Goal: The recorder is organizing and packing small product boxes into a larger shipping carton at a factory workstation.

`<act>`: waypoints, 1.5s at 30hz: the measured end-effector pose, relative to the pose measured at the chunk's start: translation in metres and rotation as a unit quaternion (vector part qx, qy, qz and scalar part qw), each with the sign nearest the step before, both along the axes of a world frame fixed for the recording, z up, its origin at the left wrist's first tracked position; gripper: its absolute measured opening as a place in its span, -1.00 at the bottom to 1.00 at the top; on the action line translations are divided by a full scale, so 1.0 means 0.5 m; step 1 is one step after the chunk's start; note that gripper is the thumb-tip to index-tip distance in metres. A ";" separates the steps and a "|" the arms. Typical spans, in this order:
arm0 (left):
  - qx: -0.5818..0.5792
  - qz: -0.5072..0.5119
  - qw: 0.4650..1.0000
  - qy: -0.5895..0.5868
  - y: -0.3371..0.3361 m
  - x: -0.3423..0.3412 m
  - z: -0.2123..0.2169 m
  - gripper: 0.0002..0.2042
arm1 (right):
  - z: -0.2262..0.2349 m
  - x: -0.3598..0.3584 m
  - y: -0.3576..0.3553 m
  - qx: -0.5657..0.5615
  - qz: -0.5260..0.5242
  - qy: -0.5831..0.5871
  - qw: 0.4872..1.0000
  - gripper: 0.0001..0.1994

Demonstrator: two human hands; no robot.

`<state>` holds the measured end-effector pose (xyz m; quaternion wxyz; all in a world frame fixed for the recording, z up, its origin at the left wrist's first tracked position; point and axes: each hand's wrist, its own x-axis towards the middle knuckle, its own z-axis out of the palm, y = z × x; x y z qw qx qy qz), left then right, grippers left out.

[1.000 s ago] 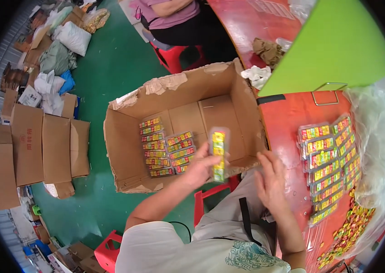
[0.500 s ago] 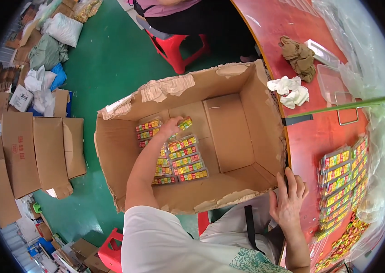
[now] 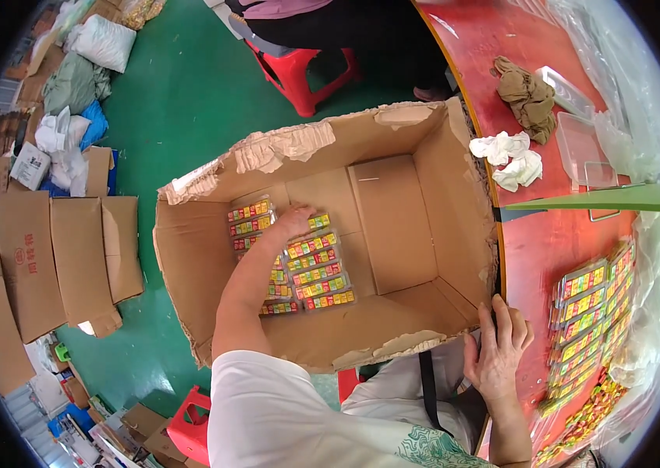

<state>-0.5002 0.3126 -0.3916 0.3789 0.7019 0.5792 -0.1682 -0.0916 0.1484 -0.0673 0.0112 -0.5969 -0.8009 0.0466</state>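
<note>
Change since the earlier frames: the left hand (image 3: 292, 221), which a second ago held a clear pack of colourful sweets above the cardboard box (image 3: 330, 234), has gone down inside it and now rests at the far end of the packs on the box floor; the right hand (image 3: 496, 352) has shifted from the lap area to the box's near right corner.

Item 1, left hand: reaching deep into the box, forearm crossing the left column of packs. Fingers bent down onto the packs (image 3: 321, 265); grip partly closed, but whether it actually has hold of a pack cannot be told.

Item 2, right hand: fingers spread and flat, nothing held, touching the near right corner of the box beside the edge of the red tabletop (image 3: 548, 249).

Item 3, packs in box: clear flat packs with yellow, red and green contents, laid in two columns on the box floor, left of centre; right half of the floor bare cardboard.

Item 4, cardboard box: open, torn flaps, standing on the green floor (image 3: 174, 101) against the tabletop.

Item 5, tabletop stock: more packs (image 3: 587, 312) of the same kind in rows, right of the right hand; crumpled white cloths (image 3: 511, 160) and a brown cloth (image 3: 526, 95) farther off.

Item 6, floor: flattened cartons (image 3: 41, 257) at left; red stool (image 3: 299, 74) beyond the box.
</note>
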 end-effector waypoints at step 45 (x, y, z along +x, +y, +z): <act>-0.061 0.186 0.776 -0.600 -0.437 0.615 0.667 -0.61 | 0.116 0.362 -0.284 0.286 -0.371 0.171 0.867 -0.64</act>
